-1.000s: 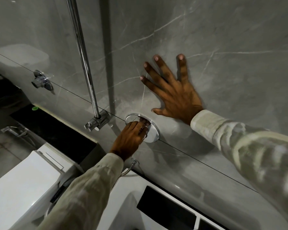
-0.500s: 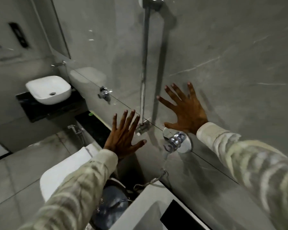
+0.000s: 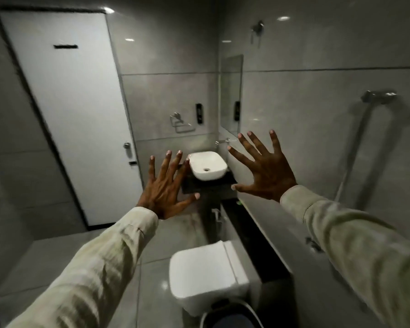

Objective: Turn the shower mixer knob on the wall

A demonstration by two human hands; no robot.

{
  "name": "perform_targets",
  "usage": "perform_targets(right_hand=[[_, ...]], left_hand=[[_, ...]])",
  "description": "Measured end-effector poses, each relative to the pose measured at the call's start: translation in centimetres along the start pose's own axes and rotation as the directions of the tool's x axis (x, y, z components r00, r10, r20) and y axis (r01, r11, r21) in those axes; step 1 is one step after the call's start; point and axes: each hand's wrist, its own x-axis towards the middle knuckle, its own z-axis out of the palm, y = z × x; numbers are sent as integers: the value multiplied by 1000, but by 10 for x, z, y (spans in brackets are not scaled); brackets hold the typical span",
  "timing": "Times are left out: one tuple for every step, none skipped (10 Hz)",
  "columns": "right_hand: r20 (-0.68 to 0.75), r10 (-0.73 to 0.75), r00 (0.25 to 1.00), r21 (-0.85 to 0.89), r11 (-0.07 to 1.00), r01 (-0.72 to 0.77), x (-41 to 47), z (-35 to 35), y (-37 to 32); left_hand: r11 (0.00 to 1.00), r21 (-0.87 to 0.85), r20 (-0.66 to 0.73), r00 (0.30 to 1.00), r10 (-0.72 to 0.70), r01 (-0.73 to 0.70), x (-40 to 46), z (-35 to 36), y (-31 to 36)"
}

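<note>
The shower mixer knob is out of sight, hidden behind my right sleeve or outside the frame. On the grey wall at the right I see the chrome shower rail (image 3: pixel 355 147) with its upper bracket (image 3: pixel 378 97). My left hand (image 3: pixel 167 188) is raised in mid-air with fingers spread, holding nothing. My right hand (image 3: pixel 263 169) is also raised with fingers spread wide and empty, away from the wall.
A white basin (image 3: pixel 207 168) sits on a dark shelf ahead, with a mirror (image 3: pixel 231 93) above it. A white toilet (image 3: pixel 206 275) stands below my hands. A white door (image 3: pixel 66 110) is at the left. A towel holder (image 3: pixel 181 123) hangs on the far wall.
My left hand let go of the mixer knob and my right hand left the wall. Both now hover spread in the air, and my view has swung left toward the room.
</note>
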Motion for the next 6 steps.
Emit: perform_targets(right_hand=[[-96, -44, 994, 41, 998, 48, 49, -32, -42], [-160, -76, 984, 43, 996, 84, 91, -67, -82], [-257, -115, 959, 93, 985, 143, 126, -105, -117], [-347, -147, 926, 118, 973, 199, 152, -143, -148], [-418, -155, 895, 138, 963, 231, 175, -171, -173], [-450, -167, 877, 147, 955, 257, 191, -197, -190]], left_hand=[[988, 108, -42, 993, -107, 111, -31, -42, -60], [955, 191, -77, 974, -214, 225, -60, -86, -109], [923, 238, -116, 952, -282, 303, -89, -128, -150], [883, 282, -149, 927, -345, 375, -114, -168, -181], [848, 322, -192, 906, -376, 420, -137, -200, -203], [816, 346, -195, 886, -421, 464, -151, -227, -218]])
